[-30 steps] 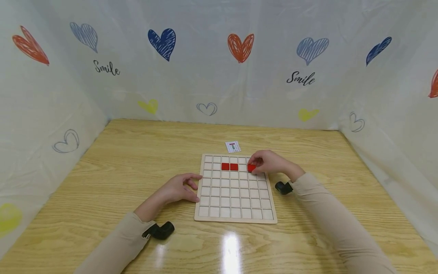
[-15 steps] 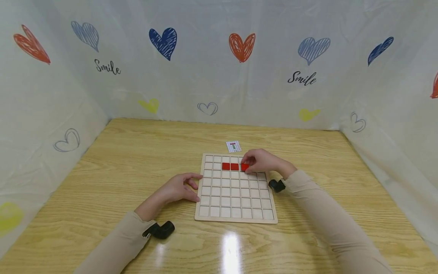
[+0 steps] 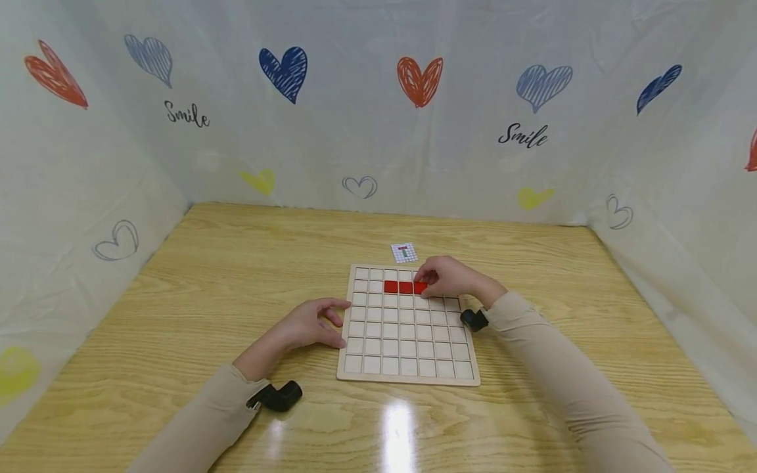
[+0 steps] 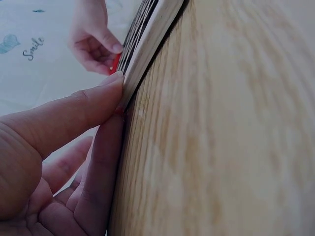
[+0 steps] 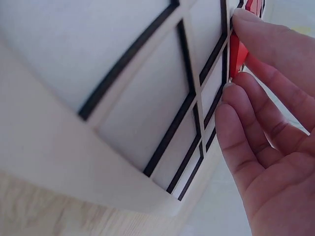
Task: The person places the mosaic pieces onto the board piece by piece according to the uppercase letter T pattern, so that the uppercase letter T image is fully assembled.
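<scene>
A wooden grid board (image 3: 399, 378) lies on the table. Two red square tiles, the left one (image 3: 391, 286) and the middle one (image 3: 405, 287), sit side by side in its second row from the far edge. Just to their right, my right hand (image 3: 451, 276) pinches a third red tile (image 3: 419, 288) between thumb and fingers over the adjoining cell. The right wrist view shows this tile (image 5: 238, 55) tilted against the grid; whether it sits fully in the cell I cannot tell. My left hand (image 3: 307, 324) touches the board's left edge with thumb and fingertips, its fingers loosely bent.
A small printed card (image 3: 404, 252) with a T pattern lies beyond the board's far edge. The wooden table (image 3: 236, 263) meets white curtains (image 3: 355, 151) with printed hearts at the back and sides. A black wrist mount (image 3: 282, 397) hangs from the left sleeve.
My right hand has moved left along the row with the red tile, from a cell's gap away to right beside the other two tiles. The left hand stays at the board's edge.
</scene>
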A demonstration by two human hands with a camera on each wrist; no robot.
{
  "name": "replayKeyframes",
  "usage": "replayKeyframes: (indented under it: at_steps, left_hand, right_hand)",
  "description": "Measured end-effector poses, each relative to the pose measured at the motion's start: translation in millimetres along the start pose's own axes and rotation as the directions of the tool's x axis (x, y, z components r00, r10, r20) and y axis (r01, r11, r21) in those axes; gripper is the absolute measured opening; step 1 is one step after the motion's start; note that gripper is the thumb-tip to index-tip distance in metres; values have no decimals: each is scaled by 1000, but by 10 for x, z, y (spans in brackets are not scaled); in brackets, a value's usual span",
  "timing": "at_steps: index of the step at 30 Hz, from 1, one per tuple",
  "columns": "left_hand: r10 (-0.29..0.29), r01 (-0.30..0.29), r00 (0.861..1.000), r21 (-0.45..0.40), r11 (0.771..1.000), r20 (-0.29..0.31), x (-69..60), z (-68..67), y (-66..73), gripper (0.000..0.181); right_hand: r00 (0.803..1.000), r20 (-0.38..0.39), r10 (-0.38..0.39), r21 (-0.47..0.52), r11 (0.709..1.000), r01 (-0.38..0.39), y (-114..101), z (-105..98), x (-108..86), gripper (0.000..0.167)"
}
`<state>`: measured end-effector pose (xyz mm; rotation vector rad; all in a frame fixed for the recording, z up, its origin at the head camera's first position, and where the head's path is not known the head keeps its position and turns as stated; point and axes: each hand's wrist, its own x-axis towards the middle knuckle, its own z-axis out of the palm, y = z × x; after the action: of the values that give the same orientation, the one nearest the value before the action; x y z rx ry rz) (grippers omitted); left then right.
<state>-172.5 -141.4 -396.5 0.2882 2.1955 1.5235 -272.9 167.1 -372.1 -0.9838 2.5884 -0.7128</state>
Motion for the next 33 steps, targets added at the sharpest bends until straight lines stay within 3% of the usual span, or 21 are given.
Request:
replayKeyframes:
  at_steps: [18, 33]
  left_hand:
    - [20, -20, 1000, -8, 1000, 9, -6, -1, 1, 70]
    - [27, -27, 1000, -1, 1000, 10, -8, -9, -5, 72]
  right_hand:
    - [1000, 7, 28, -8, 1000, -28, -8, -18, -16, 23]
    - [1000, -24, 5, 47, 999, -4, 8, -83, -188, 26]
